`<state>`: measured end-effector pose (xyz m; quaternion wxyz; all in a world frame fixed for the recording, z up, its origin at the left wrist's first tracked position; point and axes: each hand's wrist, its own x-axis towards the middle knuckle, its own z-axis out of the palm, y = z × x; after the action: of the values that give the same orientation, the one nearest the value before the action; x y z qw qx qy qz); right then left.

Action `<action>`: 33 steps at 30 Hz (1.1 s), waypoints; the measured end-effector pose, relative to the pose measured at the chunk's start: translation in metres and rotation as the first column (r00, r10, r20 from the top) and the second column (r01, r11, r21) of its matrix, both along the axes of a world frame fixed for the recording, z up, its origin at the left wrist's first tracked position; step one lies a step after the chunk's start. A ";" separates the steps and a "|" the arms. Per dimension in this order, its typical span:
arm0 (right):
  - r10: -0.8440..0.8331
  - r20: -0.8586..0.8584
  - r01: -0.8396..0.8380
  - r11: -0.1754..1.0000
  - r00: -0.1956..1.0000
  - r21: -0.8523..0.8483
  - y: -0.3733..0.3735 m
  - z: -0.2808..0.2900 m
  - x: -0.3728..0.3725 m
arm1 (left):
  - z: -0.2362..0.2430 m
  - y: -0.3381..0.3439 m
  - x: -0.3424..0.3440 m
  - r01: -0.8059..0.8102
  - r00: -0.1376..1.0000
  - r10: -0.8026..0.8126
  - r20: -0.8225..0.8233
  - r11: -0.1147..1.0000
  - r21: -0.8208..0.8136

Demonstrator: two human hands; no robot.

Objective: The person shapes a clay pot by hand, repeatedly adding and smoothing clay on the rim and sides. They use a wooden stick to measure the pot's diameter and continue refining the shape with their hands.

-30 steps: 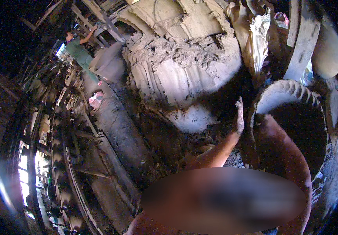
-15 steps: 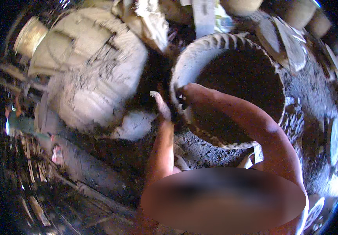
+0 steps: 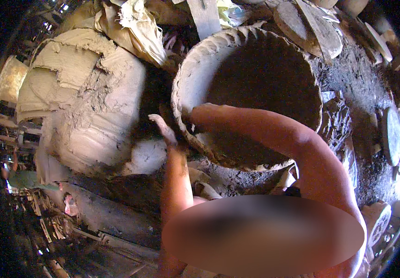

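Both hands are applied to the near-left wall of one large clay pot, a wide round vessel with a ribbed, coiled rim and a dark hollow interior. The left hand is held flat against the outer face of the wall, fingers extended and together, coated in clay; nothing is gripped by it. The right hand is passed over the rim and pressed against the inner face, opposite the left hand; its fingers are hidden in shadow, so how far they are spread cannot be told. The pot is seated on a dark, clay-strewn floor. One big mound of pale grey clay, cut and ridged on its upper face, is placed just beside the pot on its left. One crumpled tan sheet is laid at the far edge of the mound. At least two flat round discs are stacked beyond the pot's far rim, and one further disc lies at the right edge of the floor.
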<state>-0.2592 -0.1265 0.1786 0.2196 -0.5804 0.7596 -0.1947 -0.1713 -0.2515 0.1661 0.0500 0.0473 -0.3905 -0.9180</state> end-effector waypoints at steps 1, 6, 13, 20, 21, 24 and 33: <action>0.058 0.016 -0.058 0.998 0.998 -0.030 -0.006 0.001 -0.011 | 0.004 0.007 0.006 -0.038 0.999 0.038 0.020 0.999 -0.037; 0.064 -0.111 -0.070 0.996 0.992 -0.055 -0.019 0.004 -0.023 | -0.011 0.033 0.024 -0.119 0.993 0.119 -0.009 0.978 -0.169; -0.022 -0.099 0.040 0.982 0.995 0.185 0.013 -0.005 0.021 | -0.012 0.001 -0.004 -0.045 0.992 0.047 0.118 0.999 -0.013; 0.136 -0.032 -0.137 0.988 0.990 -0.064 -0.022 -0.007 -0.028 | -0.005 0.029 0.028 -0.130 0.988 0.131 0.081 0.991 -0.018; 0.065 -0.039 -0.067 0.996 0.997 -0.051 -0.019 -0.008 -0.024 | -0.010 0.029 0.028 -0.111 0.989 0.117 0.090 0.991 -0.073; 0.028 -0.053 -0.028 1.000 0.998 -0.001 0.008 -0.007 0.009 | -0.018 0.012 0.012 0.045 0.982 -0.051 0.181 0.998 0.037; 0.344 -0.090 -0.351 0.932 0.935 -0.092 -0.017 0.013 -0.029 | 0.005 0.021 0.028 -0.287 0.909 0.317 0.271 0.947 -0.146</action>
<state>-0.2882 -0.1440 0.1911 0.1916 -0.7232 0.6410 -0.1716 -0.1432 -0.2304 0.1716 0.1358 0.2390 -0.4281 -0.8609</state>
